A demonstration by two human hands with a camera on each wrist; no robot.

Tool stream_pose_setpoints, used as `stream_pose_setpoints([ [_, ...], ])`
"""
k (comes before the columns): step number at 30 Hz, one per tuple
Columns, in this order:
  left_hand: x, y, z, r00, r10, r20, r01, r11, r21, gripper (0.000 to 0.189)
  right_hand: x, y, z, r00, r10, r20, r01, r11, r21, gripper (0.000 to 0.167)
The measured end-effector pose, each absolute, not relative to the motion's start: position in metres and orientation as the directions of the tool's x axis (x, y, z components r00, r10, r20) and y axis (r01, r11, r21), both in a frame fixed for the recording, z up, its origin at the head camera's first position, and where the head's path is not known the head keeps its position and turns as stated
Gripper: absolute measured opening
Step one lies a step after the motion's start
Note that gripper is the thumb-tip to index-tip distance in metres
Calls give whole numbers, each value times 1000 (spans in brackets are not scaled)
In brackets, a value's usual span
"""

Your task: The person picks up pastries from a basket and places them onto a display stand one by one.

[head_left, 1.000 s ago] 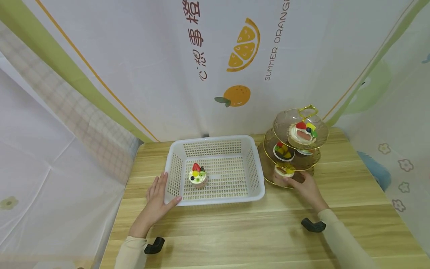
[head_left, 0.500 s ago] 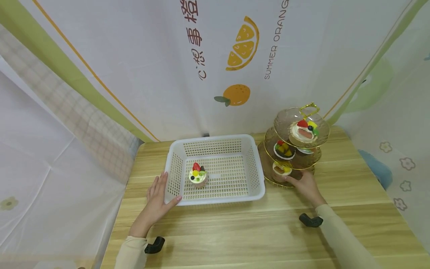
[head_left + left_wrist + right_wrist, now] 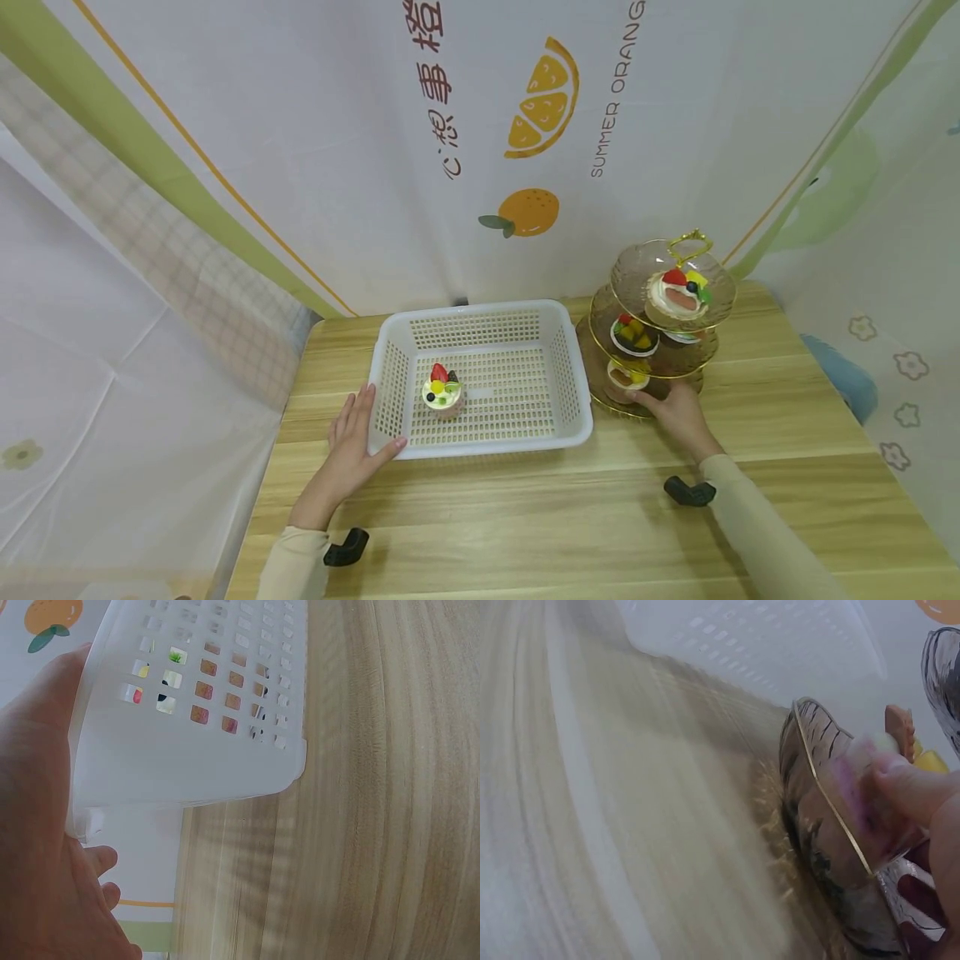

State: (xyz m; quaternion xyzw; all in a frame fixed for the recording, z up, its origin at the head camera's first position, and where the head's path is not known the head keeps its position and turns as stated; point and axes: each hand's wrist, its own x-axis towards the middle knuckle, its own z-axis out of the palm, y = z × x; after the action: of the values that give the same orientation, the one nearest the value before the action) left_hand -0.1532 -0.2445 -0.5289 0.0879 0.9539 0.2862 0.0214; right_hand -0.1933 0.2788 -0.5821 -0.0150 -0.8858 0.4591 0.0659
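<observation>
My right hand (image 3: 678, 412) reaches in at the lowest tier of a three-tier gold-rimmed stand (image 3: 693, 358). Between thumb and fingers it holds a cupcake (image 3: 624, 379) topped with cream, yellow pieces and a brown biscuit. The right wrist view shows the thumb against the side of the pinkish cup, just inside the tier's gold rim. My left hand (image 3: 348, 442) rests at the near left corner of a white perforated basket (image 3: 480, 454), thumb on the front rim and fingers along the left side. Inside the basket stands a fruit-topped cupcake (image 3: 442, 396).
On the stand's top tier sits a cream tart (image 3: 675, 296) with fruit. The middle tier bears a dark fruit tart (image 3: 633, 335) and another dessert (image 3: 682, 337). A gold handle (image 3: 692, 244) rises from the top. Printed curtains (image 3: 480, 167) hang behind the wooden table (image 3: 525, 517).
The right hand has shifted slightly left with its cupcake, which now sits farther in over the lowest tier. The left hand and the basket have stayed put.
</observation>
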Motion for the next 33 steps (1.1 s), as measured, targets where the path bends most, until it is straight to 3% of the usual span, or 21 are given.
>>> stream_pose_setpoints([
  [18,-152,-244,-530,-984,176,1,147,818,557,103,-190,281,-575,-994,64,85,-30,596,-803,71],
  [23,-152,-243,-529,-985,175,-4,143,817,559,103,-175,285,-566,-993,116,29,44,577,-816,73],
  [27,-152,-244,-528,-985,171,-8,137,817,560,103,-158,284,-563,-983,179,38,74,579,-812,66],
  [33,-151,-245,-528,-985,170,-8,137,822,553,103,-141,276,-563,-961,236,143,1,523,-853,47],
])
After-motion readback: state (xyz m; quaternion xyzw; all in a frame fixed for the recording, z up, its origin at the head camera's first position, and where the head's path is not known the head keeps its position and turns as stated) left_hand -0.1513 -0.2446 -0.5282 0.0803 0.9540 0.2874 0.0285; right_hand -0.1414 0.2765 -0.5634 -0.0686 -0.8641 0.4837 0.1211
